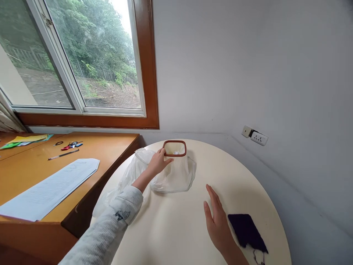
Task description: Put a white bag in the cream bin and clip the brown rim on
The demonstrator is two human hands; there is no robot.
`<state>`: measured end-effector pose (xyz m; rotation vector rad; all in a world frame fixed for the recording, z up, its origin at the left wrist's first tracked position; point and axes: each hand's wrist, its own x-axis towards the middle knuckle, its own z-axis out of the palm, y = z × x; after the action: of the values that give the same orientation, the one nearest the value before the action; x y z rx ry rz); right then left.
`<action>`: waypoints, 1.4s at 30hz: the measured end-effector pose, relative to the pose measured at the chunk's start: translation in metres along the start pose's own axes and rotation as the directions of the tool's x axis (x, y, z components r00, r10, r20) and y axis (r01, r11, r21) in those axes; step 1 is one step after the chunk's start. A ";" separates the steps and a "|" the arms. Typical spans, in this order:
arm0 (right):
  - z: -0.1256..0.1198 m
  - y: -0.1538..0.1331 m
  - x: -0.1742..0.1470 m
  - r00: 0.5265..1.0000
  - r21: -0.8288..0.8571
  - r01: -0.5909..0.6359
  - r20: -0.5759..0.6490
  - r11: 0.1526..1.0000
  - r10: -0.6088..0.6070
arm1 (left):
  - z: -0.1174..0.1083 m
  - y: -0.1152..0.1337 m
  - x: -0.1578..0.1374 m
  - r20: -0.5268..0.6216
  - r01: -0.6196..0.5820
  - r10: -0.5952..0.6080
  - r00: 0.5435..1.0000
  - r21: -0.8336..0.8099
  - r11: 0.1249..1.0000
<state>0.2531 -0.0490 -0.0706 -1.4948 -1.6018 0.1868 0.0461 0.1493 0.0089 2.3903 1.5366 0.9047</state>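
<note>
A small bin [180, 154] with a reddish-brown rim stands toward the far side of the round, cream-coloured table. A thin white plastic bag [172, 180] hangs around its outside, and something small and white lies within. My left hand [158, 162] reaches to the near left corner of the rim, fingers closed over it and thumb along the front. More of the crumpled bag spreads beneath my left forearm. My right hand [217, 222] hovers over the table, fingers stretched out and holding nothing. Just to its right lies a dark purple knitted piece [246, 231] with loose yarn at its near end.
On the left, a wooden desk [110, 143] bears paper sheets [52, 187], a pen [63, 154], scissors [72, 144] and coloured papers [27, 139]. The round table [171, 224] stands near a wall with a power socket [259, 138]. A window [96, 55] is above the desk.
</note>
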 end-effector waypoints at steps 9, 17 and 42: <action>-0.067 0.102 -0.066 0.989 -0.539 0.145 0.095 0.830 -0.111 | -0.006 0.004 -0.020 -0.034 0.017 -0.019 0.999 -0.062 0.998; -0.041 0.088 -0.076 0.932 -0.472 0.252 0.353 0.845 -0.081 | -0.013 0.012 -0.103 -0.061 0.065 -0.079 0.995 -0.210 0.976; 0.102 -0.050 0.026 0.827 -0.122 0.250 0.543 0.961 -0.146 | 0.015 -0.004 -0.167 -0.264 0.068 -0.137 0.955 -0.255 0.965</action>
<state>0.1519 0.0066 -0.0841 -1.4798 -2.2659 0.3630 0.0033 0.0085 -0.0724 2.0601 1.5200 1.3686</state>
